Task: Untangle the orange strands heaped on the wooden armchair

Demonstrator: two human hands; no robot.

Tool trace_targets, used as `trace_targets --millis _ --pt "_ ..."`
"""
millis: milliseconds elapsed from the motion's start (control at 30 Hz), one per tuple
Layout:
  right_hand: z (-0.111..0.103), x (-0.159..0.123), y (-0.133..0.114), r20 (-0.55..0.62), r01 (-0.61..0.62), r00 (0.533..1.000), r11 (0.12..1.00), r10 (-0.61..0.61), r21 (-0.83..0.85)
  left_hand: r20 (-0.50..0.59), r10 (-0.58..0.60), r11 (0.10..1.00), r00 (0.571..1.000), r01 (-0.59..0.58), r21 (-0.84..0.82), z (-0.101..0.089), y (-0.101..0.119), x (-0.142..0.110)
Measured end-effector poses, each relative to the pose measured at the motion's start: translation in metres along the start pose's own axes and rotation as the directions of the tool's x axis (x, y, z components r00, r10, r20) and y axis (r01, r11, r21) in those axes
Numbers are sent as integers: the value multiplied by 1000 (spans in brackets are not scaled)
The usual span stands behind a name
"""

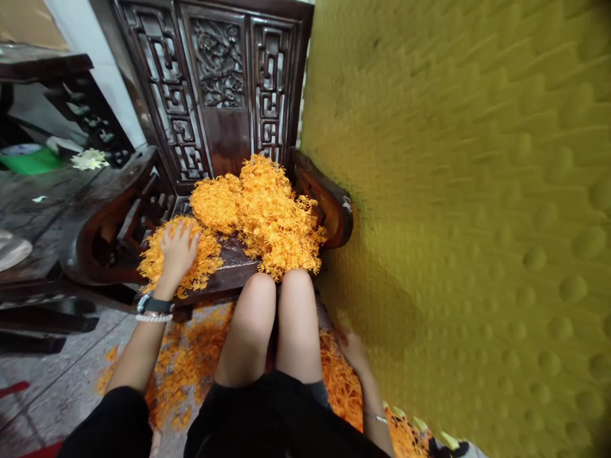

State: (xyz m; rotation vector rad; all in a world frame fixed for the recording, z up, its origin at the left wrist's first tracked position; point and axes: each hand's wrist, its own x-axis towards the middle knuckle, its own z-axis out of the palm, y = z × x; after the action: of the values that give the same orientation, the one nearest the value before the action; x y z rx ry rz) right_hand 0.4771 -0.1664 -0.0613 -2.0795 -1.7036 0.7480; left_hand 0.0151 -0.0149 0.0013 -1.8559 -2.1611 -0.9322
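One carved chair [228, 137] bears three orange clumps [281, 222] on its seat. The left hand [179, 251] is spread on the leftmost; the right hand [352, 351] is low, right of the chair's front, its finger state unclear. Two knees [260, 289] crowd the chair's front, one yellow-green wall [458, 191] its right; one worktop [52, 203] stands left.

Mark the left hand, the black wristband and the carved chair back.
Left hand [178, 252]: head view, back of the hand.
Black wristband [161, 306]: head view, its strap.
Carved chair back [229, 135]: head view, plain lower panel.
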Motion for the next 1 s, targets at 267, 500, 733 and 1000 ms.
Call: trace_targets --millis 267,500,733,1000 --pt "-55 152 -172 -568 579 757 733 -323 356 -30 348 868 937 -334 -367 9 189 3" --pt "-71 203 -224 -499 538 761 833 -415 126 62 409 856 911 -359 -372 24 213 7" --pt "-76 179 -229 -592 570 760 712 -268 410 103 452 824 886 -370 -430 28 200 15" --pt "-138 110 -264 -718 737 676 134 -163 663 53 265 833 963 -200 -516 49 197 29"
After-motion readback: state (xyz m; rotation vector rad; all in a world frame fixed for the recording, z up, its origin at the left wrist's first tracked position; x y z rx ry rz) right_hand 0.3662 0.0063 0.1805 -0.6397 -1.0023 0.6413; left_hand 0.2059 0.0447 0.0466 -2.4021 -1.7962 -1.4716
